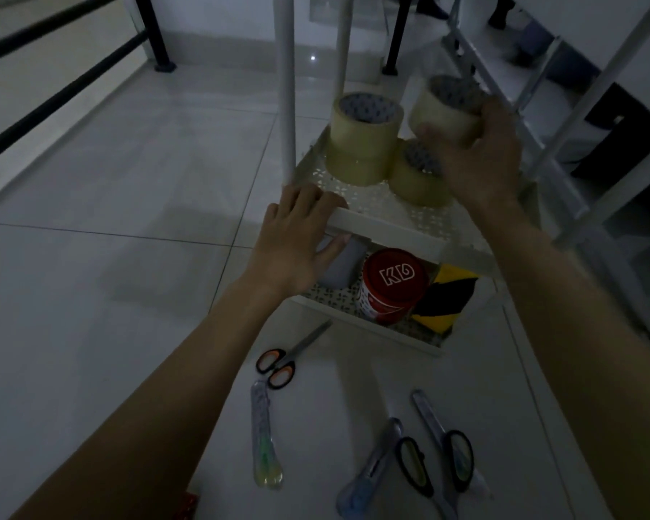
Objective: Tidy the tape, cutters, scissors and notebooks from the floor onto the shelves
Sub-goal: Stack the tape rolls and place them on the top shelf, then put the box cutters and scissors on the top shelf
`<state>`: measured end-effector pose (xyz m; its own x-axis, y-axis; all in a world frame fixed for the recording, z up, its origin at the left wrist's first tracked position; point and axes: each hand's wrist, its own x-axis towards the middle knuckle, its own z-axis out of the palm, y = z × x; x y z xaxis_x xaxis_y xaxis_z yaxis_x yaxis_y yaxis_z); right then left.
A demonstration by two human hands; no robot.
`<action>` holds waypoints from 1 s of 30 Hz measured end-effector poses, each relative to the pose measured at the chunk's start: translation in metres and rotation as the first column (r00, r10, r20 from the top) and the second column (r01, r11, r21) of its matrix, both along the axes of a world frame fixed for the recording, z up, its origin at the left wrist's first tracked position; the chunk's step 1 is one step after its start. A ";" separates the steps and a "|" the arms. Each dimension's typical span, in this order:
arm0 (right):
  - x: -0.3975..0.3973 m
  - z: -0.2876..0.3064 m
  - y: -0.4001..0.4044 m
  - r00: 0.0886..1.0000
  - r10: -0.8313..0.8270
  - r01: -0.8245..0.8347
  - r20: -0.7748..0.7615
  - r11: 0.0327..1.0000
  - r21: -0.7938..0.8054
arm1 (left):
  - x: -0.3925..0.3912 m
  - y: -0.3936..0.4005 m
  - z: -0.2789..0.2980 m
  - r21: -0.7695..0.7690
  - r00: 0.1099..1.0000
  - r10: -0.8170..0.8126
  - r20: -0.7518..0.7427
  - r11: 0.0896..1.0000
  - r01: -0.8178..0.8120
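My right hand (479, 155) grips a clear tape roll (441, 110) held tilted above the upper perforated white shelf (391, 212). On that shelf a stack of two tape rolls (363, 138) stands at the left, and another roll (415, 178) lies under my right hand. My left hand (297, 242) grasps the shelf's front left corner. On the floor lie orange-handled scissors (282, 364), a clear cutter (263, 433), a blue cutter (372, 469) and black-handled scissors (443, 456).
The lower shelf (331, 307) holds a red-lidded KD tin (391, 287), a grey roll (342, 264) and black-and-yellow tape (447, 302). White shelf posts (284, 88) rise behind. A white metal frame (563, 144) stands to the right. A red object (186, 508) shows at the bottom edge.
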<state>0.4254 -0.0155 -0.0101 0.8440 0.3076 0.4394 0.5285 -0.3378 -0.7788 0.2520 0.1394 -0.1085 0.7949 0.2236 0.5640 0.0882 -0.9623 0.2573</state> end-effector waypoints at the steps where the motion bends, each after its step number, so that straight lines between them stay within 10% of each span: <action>1: 0.001 -0.006 -0.006 1.000 -0.019 0.019 -0.021 0.999 -0.027 | 0.000 -0.001 0.000 -0.007 1.000 0.003 -0.008 1.000 -0.003; 16: 0.003 -0.031 -0.005 0.999 0.004 -0.009 -0.035 0.989 -0.146 | -0.003 -0.001 -0.001 -0.088 0.999 -0.048 -0.018 0.995 0.046; 24: -0.096 -0.043 -0.025 0.943 0.037 -0.051 0.331 0.998 0.035 | -0.060 -0.031 0.007 -0.405 0.996 -0.071 0.053 0.910 0.087; 30: -0.187 -0.145 -0.039 0.912 0.408 -0.407 -0.040 0.888 -0.214 | -0.155 -0.060 -0.068 -0.657 0.953 -0.049 -0.298 0.735 -0.167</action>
<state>0.2388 -0.0544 -0.1550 0.6218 0.7107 0.3292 0.6598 -0.2488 -0.7091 0.0966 0.0794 -0.1764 0.8621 0.5066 0.0074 0.3095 -0.5380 0.7841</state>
